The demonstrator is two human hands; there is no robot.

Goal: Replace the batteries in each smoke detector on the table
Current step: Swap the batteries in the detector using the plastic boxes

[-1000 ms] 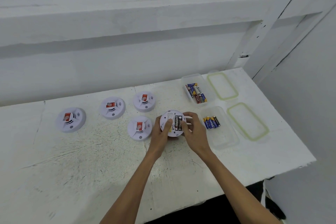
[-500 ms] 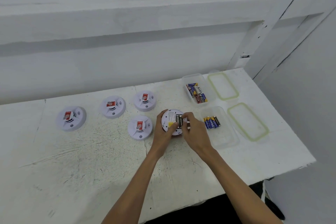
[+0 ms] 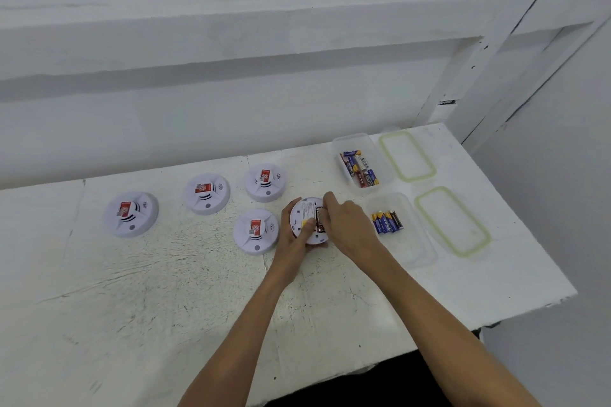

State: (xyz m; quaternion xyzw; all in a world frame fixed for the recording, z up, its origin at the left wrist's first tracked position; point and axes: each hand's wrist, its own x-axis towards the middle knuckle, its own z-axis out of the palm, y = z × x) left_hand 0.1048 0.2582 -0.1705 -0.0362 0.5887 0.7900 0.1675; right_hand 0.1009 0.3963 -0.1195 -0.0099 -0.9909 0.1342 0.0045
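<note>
A white smoke detector (image 3: 305, 213) lies back-side up at the table's middle, its battery bay open and showing a dark battery (image 3: 318, 221). My left hand (image 3: 294, 239) grips its left rim, thumb pressed on the back. My right hand (image 3: 347, 225) curls over the bay from the right, fingertips on the battery. Several other detectors lie face up: one at the far left (image 3: 130, 214), one further back (image 3: 206, 193), one behind (image 3: 265, 182) and one beside my left hand (image 3: 255, 231).
A clear tub (image 3: 411, 241) with several blue batteries (image 3: 386, 221) stands right of my right hand. Behind it, a second tub (image 3: 350, 142) holds mixed batteries (image 3: 359, 168). Two green-rimmed lids (image 3: 407, 155) (image 3: 452, 221) lie near the table's right edge. A white wall runs behind.
My right hand has shifted further over the battery bay, hiding more of it. My left thumb has slid along the detector's back. The detector has tilted slightly.
</note>
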